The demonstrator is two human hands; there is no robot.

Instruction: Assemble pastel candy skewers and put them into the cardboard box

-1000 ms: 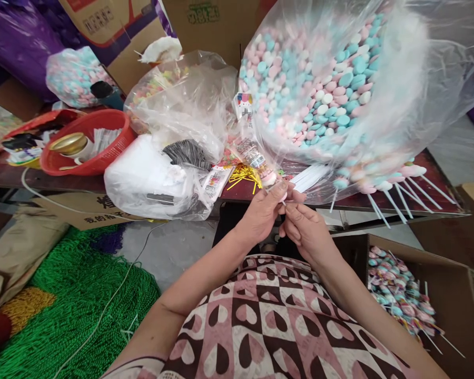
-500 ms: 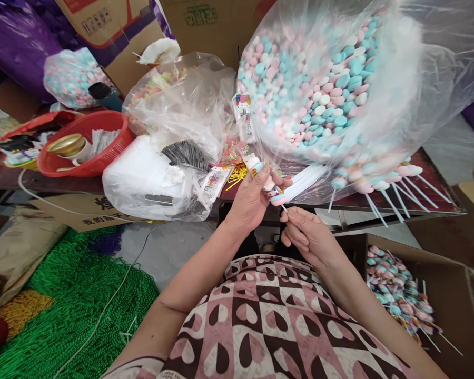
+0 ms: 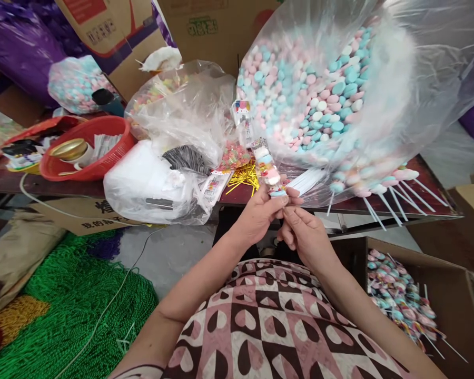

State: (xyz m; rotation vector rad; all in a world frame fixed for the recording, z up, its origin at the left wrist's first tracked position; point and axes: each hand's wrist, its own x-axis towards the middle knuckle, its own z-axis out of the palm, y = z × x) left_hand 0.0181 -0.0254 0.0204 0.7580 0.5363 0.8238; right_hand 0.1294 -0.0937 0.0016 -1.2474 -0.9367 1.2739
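Note:
A marshmallow skewer [image 3: 271, 176] in pink, white and blue stands tilted inside a clear printed wrapper, above the table's front edge. My left hand [image 3: 260, 213] is closed around its lower end, thumb over the bottom marshmallow. Just below, my right hand [image 3: 305, 231] pinches at the stick end, which the fingers mostly hide. Gold twist ties [image 3: 243, 176] lie on the table beyond my left hand. White sticks [image 3: 308, 181] lie beyond my right hand. A stack of printed wrappers [image 3: 216, 188] rests to the left.
A big clear bag of marshmallows [image 3: 319, 100] fills the back right. Unwrapped marshmallow skewers [image 3: 379, 184] overhang the table's right edge. Below stands a carton [image 3: 454, 316] of wrapped skewers. At left are a red basket [image 3: 114, 145] and a bag of gummy candy [image 3: 181, 105]; green cords [image 3: 90, 305] cover the floor.
The skewer has tipped more upright and shows more above my left hand. My left hand has shifted slightly right and down, closing the gap to my right hand at the stick.

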